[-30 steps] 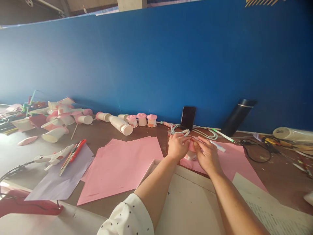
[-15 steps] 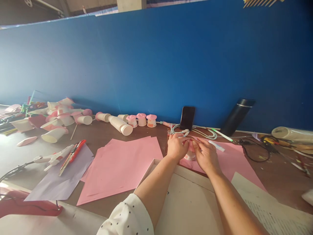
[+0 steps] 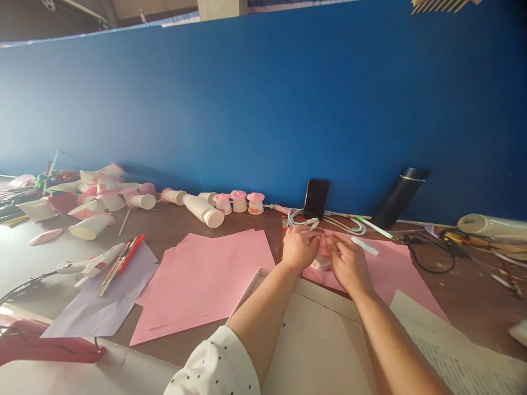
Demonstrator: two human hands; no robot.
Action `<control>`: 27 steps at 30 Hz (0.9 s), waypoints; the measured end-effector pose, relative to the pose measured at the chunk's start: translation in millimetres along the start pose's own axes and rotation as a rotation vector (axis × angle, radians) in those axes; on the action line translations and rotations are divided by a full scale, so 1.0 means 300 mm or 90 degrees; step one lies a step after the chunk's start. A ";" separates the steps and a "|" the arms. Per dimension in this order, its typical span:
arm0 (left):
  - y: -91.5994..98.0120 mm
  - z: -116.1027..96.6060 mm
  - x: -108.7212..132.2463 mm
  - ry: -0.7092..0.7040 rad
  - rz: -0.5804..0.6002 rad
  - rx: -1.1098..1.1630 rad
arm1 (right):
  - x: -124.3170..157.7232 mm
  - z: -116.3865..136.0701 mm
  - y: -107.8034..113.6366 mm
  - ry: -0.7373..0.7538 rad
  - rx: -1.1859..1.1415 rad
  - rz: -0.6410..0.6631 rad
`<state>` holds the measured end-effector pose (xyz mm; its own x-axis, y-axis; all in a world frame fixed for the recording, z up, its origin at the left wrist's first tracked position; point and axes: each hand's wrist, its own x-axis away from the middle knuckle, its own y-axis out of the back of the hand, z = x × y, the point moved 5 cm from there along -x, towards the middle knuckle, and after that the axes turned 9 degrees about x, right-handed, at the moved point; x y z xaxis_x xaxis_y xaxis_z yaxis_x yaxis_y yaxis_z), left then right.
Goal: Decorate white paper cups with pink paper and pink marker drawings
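Where the two hands meet above the counter, left hand and right hand fingers pinch a pink paper piece between them, a small white cup just beneath, a phone beyond the fingertips.

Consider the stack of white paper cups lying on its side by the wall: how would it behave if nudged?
Lying on its side, the stack of paper cups would probably roll, curving since it tapers. It looks light; nested cups might slide apart.

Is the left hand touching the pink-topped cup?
Touching. In the head view the left hand wraps the cup, its fingers on the pink top.
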<state>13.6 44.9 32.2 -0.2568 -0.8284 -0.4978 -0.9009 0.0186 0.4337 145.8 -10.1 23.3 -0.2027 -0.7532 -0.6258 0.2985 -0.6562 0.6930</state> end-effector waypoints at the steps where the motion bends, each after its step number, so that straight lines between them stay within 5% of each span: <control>1: 0.000 -0.001 0.000 0.004 0.004 -0.002 | 0.000 0.000 0.000 -0.001 0.003 0.003; 27: -0.002 0.007 0.002 0.029 0.013 -0.005 | -0.001 0.001 0.001 -0.051 -0.034 0.078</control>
<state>13.4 45.6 30.1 -0.2594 -0.8523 -0.4542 -0.8929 0.0324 0.4491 145.6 -9.9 23.9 -0.2344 -0.8305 -0.5052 0.3742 -0.5567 0.7416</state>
